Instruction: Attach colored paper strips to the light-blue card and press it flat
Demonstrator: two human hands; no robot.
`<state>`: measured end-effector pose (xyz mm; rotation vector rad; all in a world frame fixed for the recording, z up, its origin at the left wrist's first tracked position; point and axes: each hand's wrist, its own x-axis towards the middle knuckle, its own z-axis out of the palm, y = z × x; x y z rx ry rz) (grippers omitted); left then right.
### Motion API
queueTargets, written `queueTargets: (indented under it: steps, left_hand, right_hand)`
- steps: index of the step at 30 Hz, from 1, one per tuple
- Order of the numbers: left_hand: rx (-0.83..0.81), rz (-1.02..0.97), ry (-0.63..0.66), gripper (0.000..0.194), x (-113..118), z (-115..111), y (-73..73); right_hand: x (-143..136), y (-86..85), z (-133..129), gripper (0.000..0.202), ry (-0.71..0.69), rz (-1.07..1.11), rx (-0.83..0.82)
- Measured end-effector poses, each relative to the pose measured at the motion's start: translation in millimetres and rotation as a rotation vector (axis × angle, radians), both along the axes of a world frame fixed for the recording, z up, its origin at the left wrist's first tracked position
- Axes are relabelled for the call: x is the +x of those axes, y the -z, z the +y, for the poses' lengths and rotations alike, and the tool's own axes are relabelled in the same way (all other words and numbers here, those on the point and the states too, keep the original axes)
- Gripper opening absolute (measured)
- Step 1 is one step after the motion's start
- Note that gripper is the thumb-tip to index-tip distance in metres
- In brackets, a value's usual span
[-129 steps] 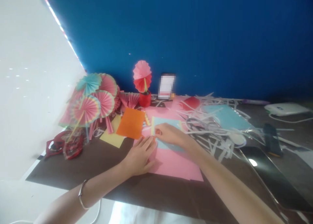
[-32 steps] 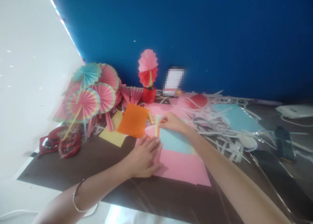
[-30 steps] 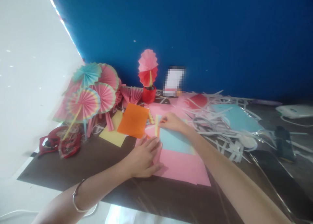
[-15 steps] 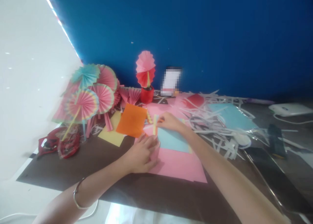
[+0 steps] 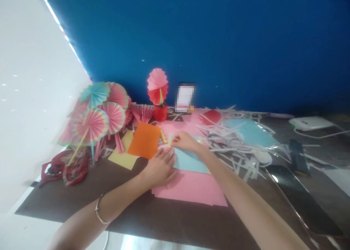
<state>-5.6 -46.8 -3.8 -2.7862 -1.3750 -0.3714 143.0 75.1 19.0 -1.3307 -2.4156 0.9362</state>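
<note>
Beyond both hands: a blue wall (image 5: 207, 42) rises behind your table (image 5: 68, 191).
Table: it lies under your hands and carries the paper and clutter.
Paper fans (image 5: 93, 124): they crowd together to the left of your left hand, some overlapping.
Pink sheets (image 5: 191, 188): they're spread beneath and around your hands, with uneven near edges.
White strips (image 5: 224, 148): you have a loose tangle right of your right hand.
Light-blue sheet (image 5: 191, 160): it lies on the pink, below your right hand and partly hidden by it.
Orange sheet (image 5: 144, 140): it sits just beyond your left hand, over a yellow sheet (image 5: 121, 162).
Left hand (image 5: 161, 168): palm down, fingers loosely extended across the paper, gripping nothing you can see.
Right hand (image 5: 186, 141): fingers curled, tips drawn together at the light-blue sheet's left edge; whether they pinch it, you can't tell.
Risk: if your left hand presses too lightly or drags, the layers could skew; a hard tug from your right could crease or tear that edge.
</note>
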Motion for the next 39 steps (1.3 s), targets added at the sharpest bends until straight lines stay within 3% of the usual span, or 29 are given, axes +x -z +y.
queueTargets:
  steps: [5,12,16,21,24,28,32,36,39]
  left_hand:
    - [-0.002,-0.023,-0.008,0.057,2,-4,9.6]
    - [-0.046,-0.022,-0.002,0.067,4,-10,8.3]
    - [-0.067,-0.024,-0.011,0.069,4,-11,5.4]
    - [-0.077,-0.022,-0.022,0.068,7,-11,2.9]
    - [-0.081,-0.071,-0.031,0.061,7,-9,-0.8]
    - [-0.111,-0.314,-0.067,0.033,-4,1,-8.7]
    - [0.024,-0.546,-0.138,0.026,-21,18,-11.0]
    - [0.018,-0.452,-0.139,0.027,-25,28,-8.0]
    - [-0.052,-0.322,-0.088,0.047,-24,28,-5.7]
  right_hand:
    - [5,-1.7,-1,0.020,0.000,0.080,-0.062]
    - [5,-8.4,-2,0.021,0.158,0.320,-0.194]
    - [1,-7.2,-2,0.017,0.156,0.266,-0.062]
    - [1,6.7,2,0.018,0.174,0.267,0.028]
    - [3,14.5,3,0.018,0.162,0.287,0.027]
    - [6,15.7,1,0.018,0.135,0.331,0.014]
    - [9,13.5,-3,0.019,0.126,0.391,-0.005]
    - [10,15.1,-7,0.017,0.116,0.424,-0.008]
    - [9,18.8,-7,0.016,0.119,0.444,0.013]
